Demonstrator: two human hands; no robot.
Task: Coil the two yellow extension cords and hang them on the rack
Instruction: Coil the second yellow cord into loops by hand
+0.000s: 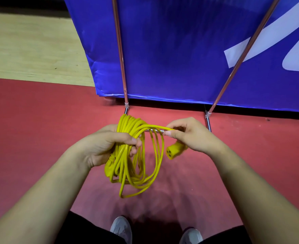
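Left hand point(108, 145) was clenched around the top of the coiled yellow cord point(122, 166), fingers wrapped over the bunched loops. Probably this hand serves as the anchor so the loops stay gathered while the tail gets finished. The loops hung below the fist, in the air above the red floor point(39, 120), uneven in size, the lowest one sagging well under the rest.

Right hand point(191, 136) pinched the last free stretch of cord between thumb and fingertips point(169, 133), the other fingers curled loosely. The short run between the two hands was pulled nearly straight. The socket end point(175, 150) dangled just below the right hand, its holes facing the camera. Likely the tail was held taut to lay on a final loop or wrap it around the bundle.

The cord was in hand and not yet hung. The rack's metal poles point(121, 59) stood just ahead in front of a blue banner point(180, 50); its hanging bar was not in view. A second cord was not visible. Grey shoes point(121, 228) showed at the bottom edge.
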